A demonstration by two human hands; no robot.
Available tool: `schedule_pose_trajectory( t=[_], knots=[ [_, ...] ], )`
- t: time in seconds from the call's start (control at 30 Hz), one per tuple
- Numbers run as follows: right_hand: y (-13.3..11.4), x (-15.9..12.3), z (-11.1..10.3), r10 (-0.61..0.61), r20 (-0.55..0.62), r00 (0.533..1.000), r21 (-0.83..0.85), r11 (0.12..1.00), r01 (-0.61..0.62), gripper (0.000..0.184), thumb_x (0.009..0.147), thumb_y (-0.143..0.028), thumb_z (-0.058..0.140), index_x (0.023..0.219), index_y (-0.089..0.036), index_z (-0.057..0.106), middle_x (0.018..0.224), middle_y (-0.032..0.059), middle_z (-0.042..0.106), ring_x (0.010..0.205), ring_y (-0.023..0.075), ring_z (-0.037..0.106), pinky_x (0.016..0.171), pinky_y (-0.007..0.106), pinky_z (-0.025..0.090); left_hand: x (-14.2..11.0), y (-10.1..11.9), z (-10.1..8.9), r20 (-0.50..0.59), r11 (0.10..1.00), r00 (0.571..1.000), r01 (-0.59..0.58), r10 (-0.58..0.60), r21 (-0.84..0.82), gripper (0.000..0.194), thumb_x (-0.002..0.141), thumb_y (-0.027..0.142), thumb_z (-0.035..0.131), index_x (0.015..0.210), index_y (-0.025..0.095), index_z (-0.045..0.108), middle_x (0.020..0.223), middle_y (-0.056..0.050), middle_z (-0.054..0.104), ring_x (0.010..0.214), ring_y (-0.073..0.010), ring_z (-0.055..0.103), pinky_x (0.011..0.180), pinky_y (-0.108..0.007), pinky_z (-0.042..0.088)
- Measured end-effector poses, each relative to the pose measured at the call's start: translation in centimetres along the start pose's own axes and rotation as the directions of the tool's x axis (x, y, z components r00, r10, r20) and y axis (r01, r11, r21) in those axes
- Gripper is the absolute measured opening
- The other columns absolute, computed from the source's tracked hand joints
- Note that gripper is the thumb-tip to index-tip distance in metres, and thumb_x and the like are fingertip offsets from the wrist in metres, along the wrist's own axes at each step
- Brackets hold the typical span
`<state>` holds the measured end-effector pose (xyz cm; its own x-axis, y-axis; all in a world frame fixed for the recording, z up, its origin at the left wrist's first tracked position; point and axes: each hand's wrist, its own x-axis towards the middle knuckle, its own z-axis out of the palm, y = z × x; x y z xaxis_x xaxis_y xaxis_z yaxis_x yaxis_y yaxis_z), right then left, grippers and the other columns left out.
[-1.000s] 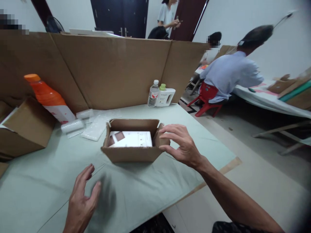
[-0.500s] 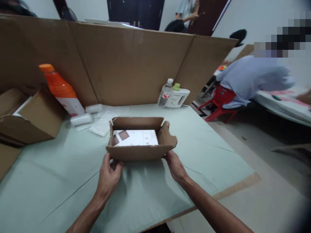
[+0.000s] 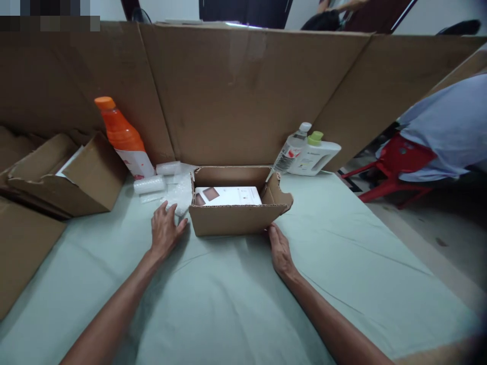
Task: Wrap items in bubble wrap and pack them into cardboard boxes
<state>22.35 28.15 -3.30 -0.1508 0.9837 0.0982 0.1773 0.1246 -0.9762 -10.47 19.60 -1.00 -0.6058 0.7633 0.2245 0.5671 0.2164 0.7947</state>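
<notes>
A small open cardboard box [image 3: 236, 219] sits on the pale green table cover [image 3: 236, 304], with a white carton [image 3: 228, 195] lying flat inside it. My left hand [image 3: 164, 230] rests palm down on the cover just left of the box, fingers spread, fingertips at the bubble wrap [image 3: 178, 195]. My right hand [image 3: 279, 251] lies flat with its fingers stretched out against the box's lower right corner. Neither hand holds anything.
An orange bottle [image 3: 124, 139] leans at the back left beside rolled bubble wrap [image 3: 149, 184] and a larger open carton [image 3: 72, 175]. A water bottle [image 3: 291, 149] and white jug [image 3: 317, 154] stand at the back right. A cardboard screen [image 3: 247, 91] walls the table. A seated person's sleeve [image 3: 452, 126] and red chair [image 3: 395, 162] are right.
The box has slid away from me toward the cardboard screen. My left hand has left the box's front corner and now lies flat beside it; my right hand stays at the right corner.
</notes>
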Motion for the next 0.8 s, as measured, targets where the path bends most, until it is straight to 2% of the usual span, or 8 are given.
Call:
schedule_pose_trajectory(
  t=[0.1, 0.2, 0.37, 0.43, 0.5, 0.6, 0.7, 0.8],
  knots=[
    [-0.2, 0.1, 0.1, -0.021, 0.001, 1.0, -0.009, 1.0, 0.021, 0.053, 0.094, -0.066, 0.048, 0.121, -0.025, 0.069, 0.129, 0.008, 0.07, 0.123, 0.0302, 0.062, 0.11, 0.046, 0.047, 2.7, 0.1, 0.4, -0.013, 0.988, 0.994, 0.11, -0.112, -0.112, 0.018, 0.068, 0.025, 0.069, 0.085, 0.02, 0.07, 0.127, -0.016, 0.065, 0.132, -0.039, 0.046, 0.119, -0.058, 0.023],
    [-0.2, 0.2, 0.1, -0.028, -0.006, 1.0, -0.011, 1.0, 0.028, 0.051, 0.093, -0.065, 0.049, 0.119, -0.025, 0.069, 0.128, 0.0074, 0.071, 0.12, 0.03, 0.063, 0.108, 0.045, 0.049, 3.1, -0.1, -1.3, -0.036, 0.949, 0.978, 0.188, -0.204, -0.254, 0.014, 0.069, 0.032, 0.067, 0.077, 0.02, 0.066, 0.096, -0.009, 0.069, 0.108, -0.0313, 0.058, 0.109, -0.052, 0.04],
    [-0.1, 1.3, 0.1, 0.058, 0.004, 0.998, 0.159, 0.986, -0.058, 0.055, 0.088, -0.07, 0.054, 0.115, -0.025, 0.069, 0.127, 0.0072, 0.071, 0.118, 0.0294, 0.063, 0.101, 0.045, 0.052, -2.1, -1.1, -8.5, 0.027, 0.8, 0.943, 0.297, -0.332, -0.522, 0.028, 0.063, 0.046, 0.067, 0.069, 0.021, 0.06, 0.079, -0.002, 0.062, 0.085, -0.0241, 0.061, 0.077, -0.043, 0.059],
    [-0.8, 2.3, 0.3, 0.116, 0.061, 0.991, 0.259, 0.957, -0.128, 0.055, 0.085, -0.072, 0.054, 0.111, -0.025, 0.068, 0.123, 0.0067, 0.073, 0.114, 0.0291, 0.066, 0.094, 0.044, 0.055, -4.9, -1.5, -11.1, 0.092, 0.673, 0.908, 0.367, -0.408, -0.642, 0.025, 0.06, 0.042, 0.07, 0.068, 0.02, 0.06, 0.08, -0.003, 0.064, 0.084, -0.0237, 0.062, 0.072, -0.042, 0.06],
    [-1.8, 2.9, 0.5, 0.148, 0.12, 0.982, 0.294, 0.939, -0.177, 0.054, 0.084, -0.071, 0.054, 0.111, -0.026, 0.067, 0.123, 0.0061, 0.073, 0.111, 0.0286, 0.067, 0.088, 0.042, 0.056, -7.1, -1.7, -12.9, 0.168, 0.475, 0.852, 0.429, -0.497, -0.769, 0.02, 0.061, 0.033, 0.071, 0.073, 0.019, 0.063, 0.085, -0.004, 0.068, 0.086, -0.0227, 0.064, 0.07, -0.038, 0.06],
    [-3.1, 2.7, 0.5, 0.132, 0.156, 0.979, 0.291, 0.941, -0.173, 0.051, 0.086, -0.07, 0.053, 0.113, -0.028, 0.066, 0.127, 0.0059, 0.071, 0.112, 0.0277, 0.066, 0.086, 0.041, 0.056, -8.9, -1.8, -13.6, 0.23, 0.264, 0.792, 0.438, -0.566, -0.859, 0.015, 0.067, 0.026, 0.069, 0.08, 0.019, 0.066, 0.094, -0.004, 0.072, 0.087, -0.0206, 0.065, 0.069, -0.034, 0.059],
    [-3.5, 1.4, 0.0, 0.083, 0.182, 0.98, 0.299, 0.945, -0.135, 0.051, 0.084, -0.068, 0.058, 0.116, -0.029, 0.064, 0.132, 0.0063, 0.069, 0.118, 0.0279, 0.064, 0.091, 0.043, 0.054, -9.4, -1.8, -13.1, 0.224, 0.257, 0.806, 0.417, -0.548, -0.872, 0.013, 0.071, 0.027, 0.069, 0.081, 0.02, 0.065, 0.095, -0.003, 0.073, 0.089, -0.0203, 0.066, 0.073, -0.034, 0.058],
    [-3.6, 0.8, -0.1, 0.023, 0.186, 0.982, 0.176, 0.983, -0.056, 0.057, 0.075, -0.058, 0.075, 0.122, -0.027, 0.063, 0.134, 0.0082, 0.067, 0.123, 0.0292, 0.06, 0.099, 0.044, 0.051, -9.6, -1.9, -12.5, 0.208, 0.289, 0.825, 0.403, -0.525, -0.869, 0.016, 0.07, 0.029, 0.072, 0.08, 0.02, 0.064, 0.09, -0.002, 0.072, 0.09, -0.021, 0.067, 0.078, -0.036, 0.058]
  ],
)
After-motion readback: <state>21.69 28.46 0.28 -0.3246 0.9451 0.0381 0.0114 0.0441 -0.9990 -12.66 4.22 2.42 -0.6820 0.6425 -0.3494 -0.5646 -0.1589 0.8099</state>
